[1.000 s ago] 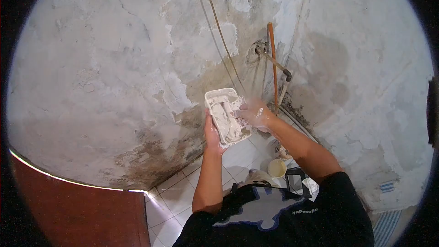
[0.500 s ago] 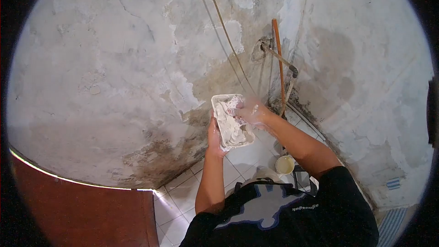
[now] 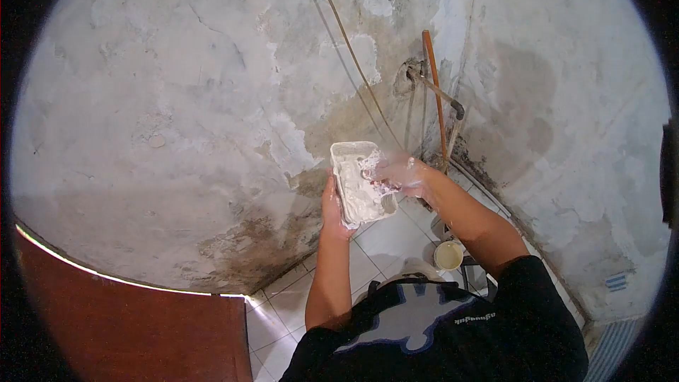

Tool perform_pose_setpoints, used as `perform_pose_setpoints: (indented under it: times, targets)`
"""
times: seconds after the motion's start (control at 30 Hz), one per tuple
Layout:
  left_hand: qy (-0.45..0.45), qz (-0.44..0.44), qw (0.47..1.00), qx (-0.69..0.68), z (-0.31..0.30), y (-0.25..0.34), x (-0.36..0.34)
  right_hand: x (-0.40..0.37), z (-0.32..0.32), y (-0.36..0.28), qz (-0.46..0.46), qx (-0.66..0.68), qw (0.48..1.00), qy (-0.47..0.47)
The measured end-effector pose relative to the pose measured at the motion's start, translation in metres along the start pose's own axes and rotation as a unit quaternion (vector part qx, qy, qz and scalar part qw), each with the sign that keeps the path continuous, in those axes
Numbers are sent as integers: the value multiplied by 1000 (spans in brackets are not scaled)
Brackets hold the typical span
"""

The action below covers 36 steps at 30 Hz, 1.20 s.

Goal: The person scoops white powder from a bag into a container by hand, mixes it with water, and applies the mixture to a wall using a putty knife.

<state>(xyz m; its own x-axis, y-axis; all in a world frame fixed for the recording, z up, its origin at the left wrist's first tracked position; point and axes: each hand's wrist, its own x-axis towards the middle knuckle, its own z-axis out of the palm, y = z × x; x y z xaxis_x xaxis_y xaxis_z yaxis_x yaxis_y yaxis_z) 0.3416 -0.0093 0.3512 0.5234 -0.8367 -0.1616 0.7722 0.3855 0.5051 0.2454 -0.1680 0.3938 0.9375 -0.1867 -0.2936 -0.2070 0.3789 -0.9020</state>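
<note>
A pale, shallow rectangular tray [image 3: 337, 163] is held up in front of me, tilted, with creamy white paste [image 3: 359, 201] spread across its inside. My left hand [image 3: 332, 205] grips it from the left side and below, its fingers partly hidden beneath. Over the right part of the tray, my right hand [image 3: 401, 174] reaches into the paste. White smears coat its fingers, which are bent and blurred by motion. Whether they pinch anything cannot be made out.
Patchy, stained walls [image 3: 212, 99] meet at a corner. There, an orange-brown pole [image 3: 433, 78] leans beside a bent pipe [image 3: 442, 93]. A thin cable [image 3: 346, 35] hangs down the wall. Below stands a small pail [image 3: 448, 256] on white floor tiles [image 3: 283, 304]. A reddish-brown panel [image 3: 127, 318] lies at lower left.
My right hand has shifted slightly right and down within the tray, and the paste surface looks smoother toward the near end. My left hand keeps its hold.
</note>
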Motion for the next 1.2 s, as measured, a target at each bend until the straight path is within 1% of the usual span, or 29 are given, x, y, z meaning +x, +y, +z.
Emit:
perform_pose_setpoints:
  times: [0.03, 0.1, 0.13, 0.2, 0.23, 0.3, 0.33, 0.4, 0.43, 0.5, 0.53, 0.57, 0.6, 0.63, 0.67, 0.7, 0.73, 0.77, 0.83, 0.87, 0.93, 0.97, 1.0, 1.03, 1.07, 1.13, 1.2]
  targets:
    - [0, -2, 1000, 0, 0, -1, 0, -3, -1, 0, 1, 1, 1000, 1]
    - [-7, -1, 1000, 6, 1, -2, 1, -10, -3, -4, -15, 61, 998, -17]
    - [-7, -2, 1000, 6, 2, -4, 1, -14, -5, -6, -15, 62, 998, -16]
    - [29, 3, 999, -19, 4, -5, 1, -20, -6, -10, -25, 87, 996, 23]
    - [29, 5, 999, -21, 5, -6, 0, -22, -9, -9, -25, 84, 996, 22]
    - [16, 18, 999, -26, 7, -6, -2, -25, -11, -9, -55, 148, 987, 39]
    - [14, 21, 999, -29, 9, -6, -4, -27, -11, -11, -55, 144, 987, 38]
    - [3, 23, 998, -63, 13, -6, -7, -34, -11, -20, -64, 159, 980, 104]
    - [2, 27, 997, -67, 12, -6, -8, -37, -10, -23, -64, 155, 981, 102]
    - [-27, 30, 995, -92, 11, -7, -9, -42, -8, -26, -136, 120, 972, 150]
    - [-26, 34, 994, -97, 11, -8, -9, -40, -7, -22, -133, 114, 973, 147]
    - [-18, 39, 994, -97, 12, -10, -8, -35, -7, -17, -153, 20, 970, 188]
    - [-9, 43, 994, -96, 13, -11, -8, -34, -6, -13, -173, -75, 955, 227]
    - [-9, 46, 994, -100, 11, -12, -7, -36, -6, -10, -172, -79, 956, 225]
    - [-17, 37, 994, -98, 7, -14, -5, -39, -7, -8, -294, -269, 898, 186]
    - [-24, 27, 995, -96, 5, -15, -5, -42, -8, -6, -400, -442, 791, 136]
    - [-24, 28, 994, -98, 6, -16, -5, -32, -19, -1, -441, -529, 724, 36]
    - [-16, 25, 993, -112, 7, -17, -5, -31, -27, 8, -441, -530, 723, 35]
    - [-6, 22, 992, -128, 7, -19, -6, -43, -21, 9, -371, -597, 711, 8]
    - [13, 17, 991, -133, 5, -19, -6, -44, -23, 7, -371, -598, 711, 8]
    - [34, 12, 989, -140, 0, -19, -6, -44, -30, 2, -328, -592, 733, -70]
    - [53, 11, 988, -143, -4, -21, -5, -46, -33, -1, -325, -591, 734, -72]
    - [72, 9, 987, -146, -7, -22, -6, -51, -34, -7, -338, -600, 720, -81]
    - [74, 8, 986, -147, -8, -24, -7, -55, -34, -12, -350, -609, 707, -89]
    - [61, 8, 985, -164, -8, -24, -7, -58, -34, -19, -348, -608, 708, -89]
    - [49, 4, 983, -178, -7, -25, -9, -63, -35, -30, -303, -607, 722, -137]
    - [50, 5, 983, -177, -5, -24, -10, -65, -39, -33, -302, -613, 719, -128]
